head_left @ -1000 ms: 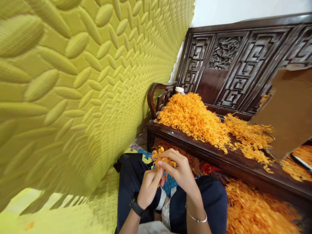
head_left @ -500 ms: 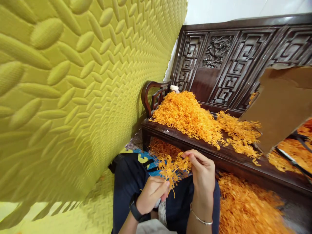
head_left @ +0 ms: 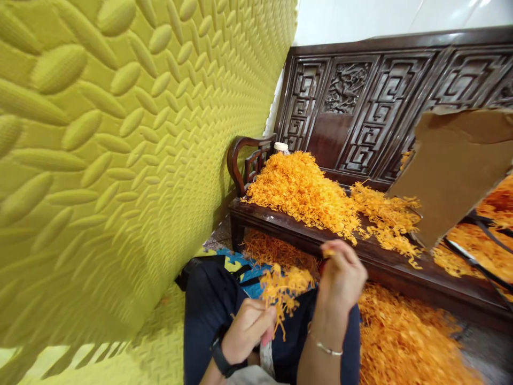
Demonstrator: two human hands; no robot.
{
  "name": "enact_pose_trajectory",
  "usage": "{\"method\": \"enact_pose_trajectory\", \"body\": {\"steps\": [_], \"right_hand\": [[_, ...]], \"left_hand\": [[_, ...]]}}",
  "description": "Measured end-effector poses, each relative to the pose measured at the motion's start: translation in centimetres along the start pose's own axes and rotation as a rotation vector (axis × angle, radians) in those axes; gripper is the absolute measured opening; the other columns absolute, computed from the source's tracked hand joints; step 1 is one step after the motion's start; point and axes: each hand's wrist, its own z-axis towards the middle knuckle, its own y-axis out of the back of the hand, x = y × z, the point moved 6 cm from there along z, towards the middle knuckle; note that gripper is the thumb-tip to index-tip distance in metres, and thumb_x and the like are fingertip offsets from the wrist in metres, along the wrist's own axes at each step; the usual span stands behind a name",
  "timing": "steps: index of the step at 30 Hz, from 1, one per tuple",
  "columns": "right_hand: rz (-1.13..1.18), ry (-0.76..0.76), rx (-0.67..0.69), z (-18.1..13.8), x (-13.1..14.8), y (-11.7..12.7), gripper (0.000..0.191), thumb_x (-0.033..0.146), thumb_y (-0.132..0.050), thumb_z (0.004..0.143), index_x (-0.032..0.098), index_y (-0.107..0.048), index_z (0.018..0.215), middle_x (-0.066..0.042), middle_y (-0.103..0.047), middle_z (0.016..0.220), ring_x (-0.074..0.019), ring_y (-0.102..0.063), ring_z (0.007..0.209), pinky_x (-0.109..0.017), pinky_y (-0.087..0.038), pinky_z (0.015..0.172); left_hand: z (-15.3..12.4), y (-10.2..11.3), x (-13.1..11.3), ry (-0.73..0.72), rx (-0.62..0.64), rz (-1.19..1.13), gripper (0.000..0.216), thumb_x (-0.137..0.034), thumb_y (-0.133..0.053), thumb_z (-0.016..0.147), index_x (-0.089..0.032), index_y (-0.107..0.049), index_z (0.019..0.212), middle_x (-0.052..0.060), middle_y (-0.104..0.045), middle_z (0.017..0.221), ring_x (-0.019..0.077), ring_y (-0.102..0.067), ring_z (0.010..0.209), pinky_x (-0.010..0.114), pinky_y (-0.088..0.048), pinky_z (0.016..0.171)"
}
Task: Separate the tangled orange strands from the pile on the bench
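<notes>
My left hand (head_left: 250, 327), with a dark band on its wrist, pinches the lower end of a bunch of curly orange strands (head_left: 285, 286) above my lap. The strands look like thin plastic pieces on a stem and spread up and to the right. Apart from the bunch, my right hand (head_left: 344, 274) is closed in a pinch, a bracelet on its wrist. A small orange piece (head_left: 329, 252) shows at its fingertips. Beyond my hands, a large heap of the same orange pieces (head_left: 302, 192) lies on a dark wooden bench (head_left: 276, 215).
A flat piece of cardboard (head_left: 457, 171) stands on the bench at the right, orange pieces behind it. More orange strands (head_left: 404, 337) pile up at lower right, and reddish-orange ones (head_left: 276, 249) lie under the bench. A yellow textured foam mat (head_left: 120, 160) rises on the left.
My right hand has pulled away from the bunch to the right, with a small orange piece in its fingers. My left hand still holds the bunch. The view has shifted slightly.
</notes>
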Motion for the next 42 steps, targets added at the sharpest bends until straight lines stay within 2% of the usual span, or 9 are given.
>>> {"method": "enact_pose_trajectory", "body": {"steps": [4, 10, 13, 17, 22, 28, 32, 37, 42], "right_hand": [[0.082, 0.372, -0.154, 3.5, 4.7, 1.6, 0.008, 0.009, -0.068, 0.062, 0.017, -0.065, 0.063, 0.001, -0.059, 0.065, -0.0114, -0.055, 0.061, -0.025, -0.042, 0.054], [0.041, 0.799, -0.163, 7.0, 9.0, -1.8, 0.006, 0.020, -0.062, 0.077, 0.019, -0.068, 0.080, -0.005, -0.063, 0.093, -0.0167, -0.060, 0.079, -0.031, -0.050, 0.065], [-0.163, 0.699, -0.093, 11.2, 6.3, -3.6, 0.022, 0.022, -0.054, 0.082, 0.012, -0.065, 0.099, -0.010, -0.053, 0.111, -0.0139, -0.059, 0.089, -0.027, -0.048, 0.074], [-0.478, 0.310, 0.288, 14.7, -1.3, -5.3, 0.047, 0.023, -0.072, 0.063, 0.009, -0.062, 0.107, -0.017, -0.056, 0.114, -0.0085, -0.060, 0.067, -0.024, -0.047, 0.066], [-0.537, -0.055, 0.678, 7.3, -5.8, -5.0, 0.029, 0.033, -0.067, 0.073, 0.013, -0.067, 0.094, -0.011, -0.068, 0.094, -0.0157, -0.064, 0.075, -0.031, -0.050, 0.074], [-0.334, -0.093, 1.049, -4.9, -2.1, -6.1, 0.025, 0.030, -0.060, 0.083, 0.021, -0.063, 0.106, -0.008, -0.064, 0.101, -0.0188, -0.061, 0.091, -0.033, -0.049, 0.080], [-0.395, 0.027, 1.048, -7.1, -0.6, -6.5, 0.041, 0.025, -0.069, 0.076, 0.026, -0.059, 0.115, -0.004, -0.061, 0.098, -0.0166, -0.058, 0.086, -0.029, -0.047, 0.077], [-0.449, 0.044, 1.041, -7.5, -0.1, -6.5, 0.024, 0.019, -0.064, 0.080, 0.025, -0.065, 0.103, -0.004, -0.061, 0.093, -0.0161, -0.057, 0.088, -0.027, -0.046, 0.077], [-0.342, 0.056, 0.791, -6.5, 0.2, -4.9, 0.015, 0.015, -0.064, 0.078, 0.023, -0.063, 0.091, -0.002, -0.059, 0.085, -0.0152, -0.055, 0.080, -0.026, -0.044, 0.068]], "left_hand": [[-1.1, 2.8, 1.0, 0.071, -0.126, -0.096, 0.065, -0.042, -0.032, 0.093, -0.015, -0.055, 0.039, 0.003, -0.051, 0.040, 0.0103, -0.049, 0.045, 0.024, -0.037, 0.057], [0.1, 5.7, 0.2, -0.014, -0.295, -0.263, 0.057, -0.046, -0.038, 0.090, -0.014, -0.062, 0.051, 0.006, -0.057, 0.070, 0.0161, -0.056, 0.068, 0.027, -0.042, 0.071], [0.5, 5.9, -0.2, -0.010, -0.331, -0.293, 0.056, -0.047, -0.038, 0.089, -0.014, -0.062, 0.052, 0.007, -0.057, 0.076, 0.0175, -0.056, 0.075, 0.029, -0.043, 0.077], [0.5, 5.9, -0.1, -0.014, -0.330, -0.293, 0.057, -0.047, -0.035, 0.090, -0.014, -0.061, 0.052, 0.007, -0.056, 0.077, 0.0180, -0.056, 0.075, 0.031, -0.042, 0.081], [0.6, 5.9, 0.3, -0.002, -0.334, -0.280, 0.058, -0.048, -0.035, 0.090, -0.014, -0.060, 0.050, 0.007, -0.058, 0.076, 0.0177, -0.055, 0.074, 0.031, -0.042, 0.080], [0.7, 5.9, 0.3, 0.023, -0.329, -0.250, 0.059, -0.048, -0.033, 0.090, -0.014, -0.060, 0.050, 0.007, -0.059, 0.076, 0.0179, -0.055, 0.076, 0.030, -0.042, 0.082], [0.7, 5.7, 0.1, 0.033, -0.335, -0.198, 0.060, -0.050, -0.033, 0.090, -0.015, -0.059, 0.050, 0.006, -0.059, 0.070, 0.0170, -0.055, 0.072, 0.028, -0.040, 0.078], [0.7, 5.4, 0.3, 0.026, -0.332, -0.188, 0.061, -0.050, -0.033, 0.090, -0.015, -0.059, 0.048, 0.007, -0.061, 0.071, 0.0167, -0.055, 0.071, 0.028, -0.040, 0.077], [0.5, 5.2, 0.3, -0.025, -0.289, -0.290, 0.061, -0.043, -0.036, 0.091, -0.016, -0.056, 0.040, 0.006, -0.057, 0.057, 0.0160, -0.055, 0.062, 0.029, -0.041, 0.068]]}}
